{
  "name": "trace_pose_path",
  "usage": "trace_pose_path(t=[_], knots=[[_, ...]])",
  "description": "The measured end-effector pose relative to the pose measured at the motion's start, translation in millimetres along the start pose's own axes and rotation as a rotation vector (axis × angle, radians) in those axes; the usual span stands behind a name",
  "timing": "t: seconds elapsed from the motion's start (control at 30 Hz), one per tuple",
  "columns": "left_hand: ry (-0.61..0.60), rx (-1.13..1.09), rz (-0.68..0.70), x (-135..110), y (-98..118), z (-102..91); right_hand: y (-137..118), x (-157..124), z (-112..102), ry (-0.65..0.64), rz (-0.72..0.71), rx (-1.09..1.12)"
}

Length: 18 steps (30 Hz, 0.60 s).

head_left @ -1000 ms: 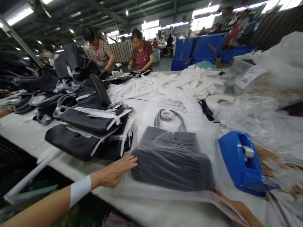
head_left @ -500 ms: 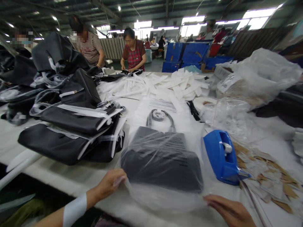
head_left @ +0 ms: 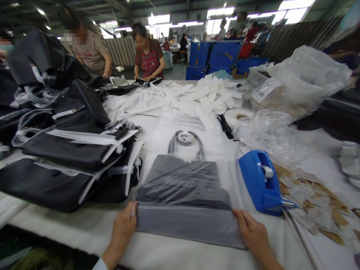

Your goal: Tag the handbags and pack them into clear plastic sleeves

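Note:
A black handbag (head_left: 185,183) lies flat inside a clear plastic bag (head_left: 182,219), its grey wrapped handle (head_left: 172,142) pointing away from me. The plastic's near part is folded back over the handbag, with a straight crease across it. At the fold's left end, my left hand (head_left: 123,225) is closed, thumb and fingers pinching the plastic edge. My right hand (head_left: 251,228) pinches the fold's right end the same way. Right of the plastic bag stands a blue tape dispenser (head_left: 258,183), which neither hand touches.
Black handbags (head_left: 64,153) with white strips are stacked at left. White foam strips (head_left: 180,95) heap at the back, near a tape roll (head_left: 239,114). Crumpled plastic (head_left: 270,131) and paper scraps (head_left: 317,206) lie at right. Two co-workers (head_left: 149,56) stand across the table.
Both hands have moved away from me and inward, bringing the plastic bag's loose near edge up over the handbag. The view has shifted slightly; the stacked handbags appear further left.

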<state>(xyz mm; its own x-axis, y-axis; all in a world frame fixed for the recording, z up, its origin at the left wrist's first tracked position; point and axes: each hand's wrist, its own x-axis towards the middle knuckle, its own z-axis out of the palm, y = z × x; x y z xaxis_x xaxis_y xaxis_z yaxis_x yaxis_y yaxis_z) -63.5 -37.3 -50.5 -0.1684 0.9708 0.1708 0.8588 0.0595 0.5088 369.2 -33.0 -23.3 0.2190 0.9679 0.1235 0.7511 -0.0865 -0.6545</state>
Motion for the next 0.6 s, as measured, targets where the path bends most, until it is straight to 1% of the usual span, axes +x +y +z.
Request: trace_pose_path(t=[0.07,0.13,0.2,0.27,0.33,0.37,0.43,0.47,0.5,0.53,0.57,0.6], knots=[[-0.014,0.102,-0.019,-5,-4,8.5,13,0,16,0.001,-0.004,-0.059],[-0.029,0.209,-0.03,-6,-5,11.4,21,-1,24,0.0,-0.035,-0.101],[-0.019,0.289,-0.045,-4,-4,8.3,24,-1,25,0.008,-0.091,-0.124],[0.008,0.352,0.003,-2,-2,0.0,25,-2,24,0.042,-0.14,-0.149],[0.095,0.404,0.089,-2,3,-10.9,25,-3,24,0.082,-0.175,-0.174],[0.178,0.417,0.124,-5,8,-15.9,25,-3,24,0.096,-0.186,-0.181],[0.39,0.4,0.181,-20,23,-21.8,24,-5,25,0.111,-0.2,-0.179],[0.48,0.354,0.234,-32,33,-21.8,24,-6,25,0.115,-0.203,-0.174],[0.522,0.291,0.323,-47,43,-19.7,24,-7,26,0.118,-0.205,-0.171],[0.514,0.226,0.446,-63,54,-15.9,23,-8,26,0.121,-0.204,-0.168],[0.468,0.168,0.573,-79,64,-10.9,23,-8,26,0.126,-0.204,-0.167],[0.391,0.127,0.691,-93,74,-5.5,22,-9,26,0.13,-0.203,-0.167]])
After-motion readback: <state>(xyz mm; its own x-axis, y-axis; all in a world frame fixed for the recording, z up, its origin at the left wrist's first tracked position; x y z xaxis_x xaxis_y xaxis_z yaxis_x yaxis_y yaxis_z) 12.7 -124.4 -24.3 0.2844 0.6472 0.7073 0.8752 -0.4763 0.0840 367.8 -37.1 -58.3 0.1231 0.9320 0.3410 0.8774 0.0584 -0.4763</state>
